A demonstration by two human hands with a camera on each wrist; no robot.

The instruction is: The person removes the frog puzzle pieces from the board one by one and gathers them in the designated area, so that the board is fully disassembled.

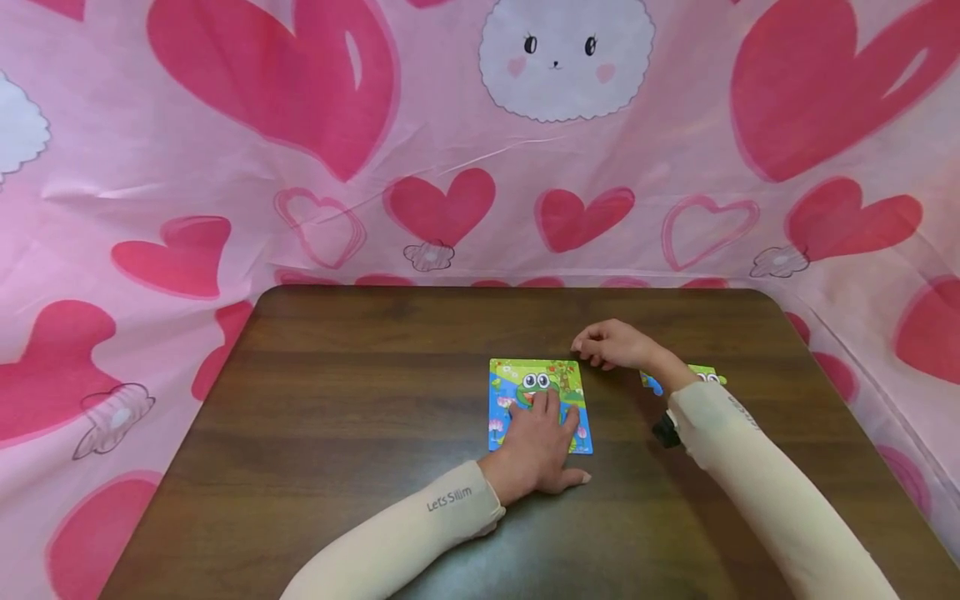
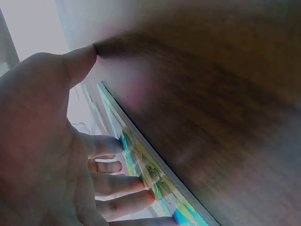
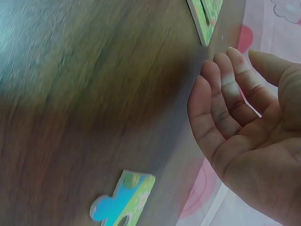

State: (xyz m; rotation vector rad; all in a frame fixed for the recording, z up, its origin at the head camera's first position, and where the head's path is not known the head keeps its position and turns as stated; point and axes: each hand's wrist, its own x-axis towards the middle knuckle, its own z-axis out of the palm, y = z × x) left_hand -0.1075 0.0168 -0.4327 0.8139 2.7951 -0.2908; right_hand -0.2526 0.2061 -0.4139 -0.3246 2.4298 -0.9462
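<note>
Brown wood-grain table (image 1: 337,417) before me: left hand (image 1: 534,450) lies spread on a square multicoloured frog puzzle (image 1: 525,382); right hand (image 1: 618,344), loosely curled, holds nothing beside it.

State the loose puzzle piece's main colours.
Blue and green; the puzzle piece shows best in the right wrist view, though partly cut off.

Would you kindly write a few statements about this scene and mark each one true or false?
1. The left hand rests on the frog puzzle. True.
2. The right hand grips a puzzle piece. False: it holds nothing.
3. The loose piece in the right wrist view is solid red. False: it shows blue and green.
4. The table has a dark wood-grain top. True.
5. The cloth behind it shows hearts. True.
</note>
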